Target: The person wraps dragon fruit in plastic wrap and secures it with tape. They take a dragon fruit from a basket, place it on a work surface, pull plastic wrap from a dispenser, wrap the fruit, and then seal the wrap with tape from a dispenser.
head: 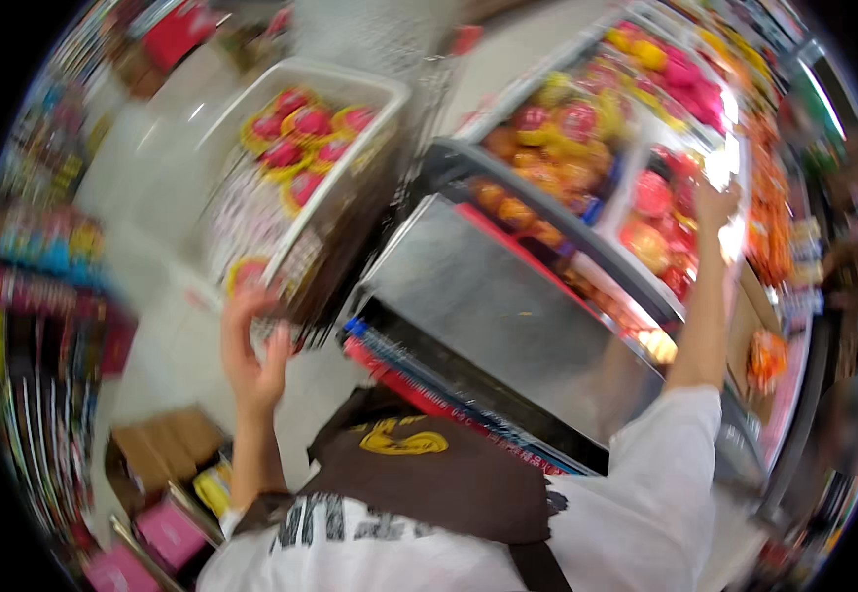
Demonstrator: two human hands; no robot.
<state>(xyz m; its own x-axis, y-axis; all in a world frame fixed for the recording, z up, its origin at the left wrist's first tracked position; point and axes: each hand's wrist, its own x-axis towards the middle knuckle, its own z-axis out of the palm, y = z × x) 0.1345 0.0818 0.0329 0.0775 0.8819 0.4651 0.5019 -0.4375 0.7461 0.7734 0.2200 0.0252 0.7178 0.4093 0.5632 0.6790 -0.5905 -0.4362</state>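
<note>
My left hand (pixel 255 359) is at the near end of a white plastic tub (pixel 340 163), thumb and fingers apart. Just past its fingertips lies one red fruit in a yellow foam net (pixel 248 272); I cannot tell whether they touch. More netted red fruits (pixel 307 122) are grouped at the tub's far end, beside pale packing material (pixel 248 214). On the other side, my right hand (pixel 716 203) reaches over a display case, beside a compartment of red and orange wrapped fruits (pixel 654 222). Blur and glare hide whether its fingers hold anything.
A metal countertop (pixel 488 296) stands in front of my body, alongside the grey edge of the display case (pixel 547 214). Bagged orange produce (pixel 769 214) lies at the far right. Open cardboard boxes (pixel 170 451) sit on the floor at left, near packed shelves (pixel 37 414).
</note>
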